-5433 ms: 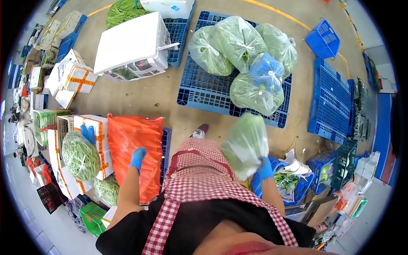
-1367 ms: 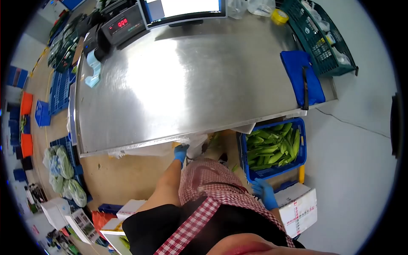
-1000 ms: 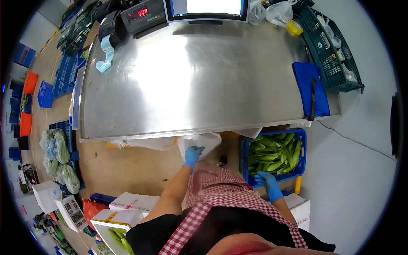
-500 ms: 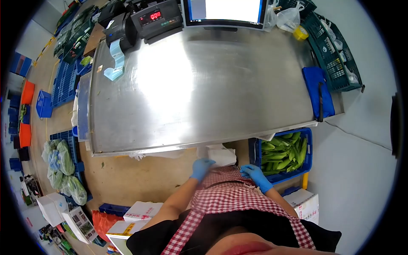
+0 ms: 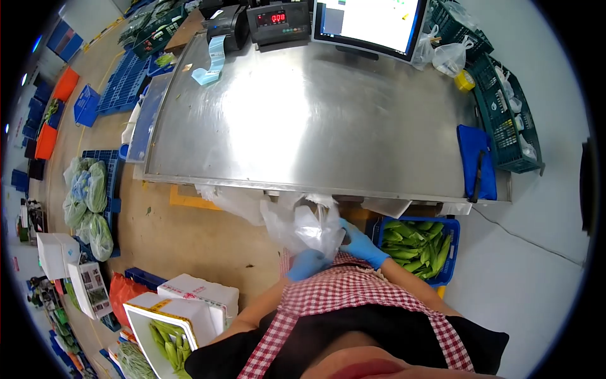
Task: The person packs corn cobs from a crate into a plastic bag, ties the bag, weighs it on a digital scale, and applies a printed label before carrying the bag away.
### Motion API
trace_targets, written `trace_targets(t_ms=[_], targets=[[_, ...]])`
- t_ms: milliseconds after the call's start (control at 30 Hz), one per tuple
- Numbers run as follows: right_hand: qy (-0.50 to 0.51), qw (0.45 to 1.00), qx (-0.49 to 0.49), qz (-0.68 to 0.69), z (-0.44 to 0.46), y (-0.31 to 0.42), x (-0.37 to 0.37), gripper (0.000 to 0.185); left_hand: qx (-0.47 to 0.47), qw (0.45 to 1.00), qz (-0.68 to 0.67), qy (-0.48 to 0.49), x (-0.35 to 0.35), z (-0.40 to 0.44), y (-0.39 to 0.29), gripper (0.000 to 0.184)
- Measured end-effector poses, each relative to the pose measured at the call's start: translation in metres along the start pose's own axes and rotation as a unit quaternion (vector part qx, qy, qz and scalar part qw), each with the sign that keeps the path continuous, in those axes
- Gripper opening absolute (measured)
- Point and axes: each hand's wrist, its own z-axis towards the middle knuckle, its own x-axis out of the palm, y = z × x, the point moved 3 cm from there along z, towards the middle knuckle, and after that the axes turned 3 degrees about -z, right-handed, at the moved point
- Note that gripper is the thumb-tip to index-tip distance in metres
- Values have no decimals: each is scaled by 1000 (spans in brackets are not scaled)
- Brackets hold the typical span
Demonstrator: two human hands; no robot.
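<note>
A clear plastic bag bunches up just below the front edge of the steel table, in front of my checked apron. My left hand, in a blue glove and a little blurred, closes on the lower part of the bag. The bag's right side is pinched by my right hand, also blue-gloved. More thin plastic hangs under the table edge to the left. Close to my right hand stands a blue crate of green corn cobs.
A scale with a red display, a label printer and a monitor line the table's back. A blue pouch lies at the right, by a green crate. Behind my left arm is a foam box of corn.
Both hands have come together at the bag, which has come out from below the table edge and spread open. The view has turned, showing the corn in the foam box.
</note>
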Motion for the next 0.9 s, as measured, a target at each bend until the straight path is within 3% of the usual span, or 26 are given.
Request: trace_targets(t_ms=[100, 233, 333, 400, 533, 700, 767, 800, 833, 867, 900], targets=[[96, 975, -51, -193, -22, 14, 7, 77, 34, 998, -48, -30, 17, -33, -26, 36], [172, 926, -135, -309, -44, 26, 21, 63, 10, 996, -22, -85, 12, -105, -65, 34], [192, 901, -240, -307, -55, 40, 45, 32, -2, 990, -80, -119, 28, -164, -42, 29], [255, 861, -314, -309, -57, 52, 63, 24, -35, 981, -119, -147, 29, -209, -26, 26], [290, 832, -445, -163, -62, 94, 99, 21, -168, 932, -207, -243, 24, -305, -19, 20], [354, 769, -514, -139, -55, 148, 130, 24, -196, 857, -284, -382, 20, -359, -28, 18], [391, 776, -482, -117, -51, 159, 146, 24, -214, 834, -201, -466, 23, -366, -2, 17], [413, 794, -433, -113, -47, 163, 152, 23, -164, 821, -102, -538, 23, -364, 15, 17], [405, 815, -401, -101, -42, 168, 159, 23, -170, 805, -121, -555, 8, -359, 11, 19], [395, 836, -370, -87, -37, 173, 164, 23, -157, 774, -55, -611, 7, -348, 33, 23], [415, 865, -277, -45, -35, 204, 160, 20, -177, 709, -83, -678, -2, -338, 35, 26]])
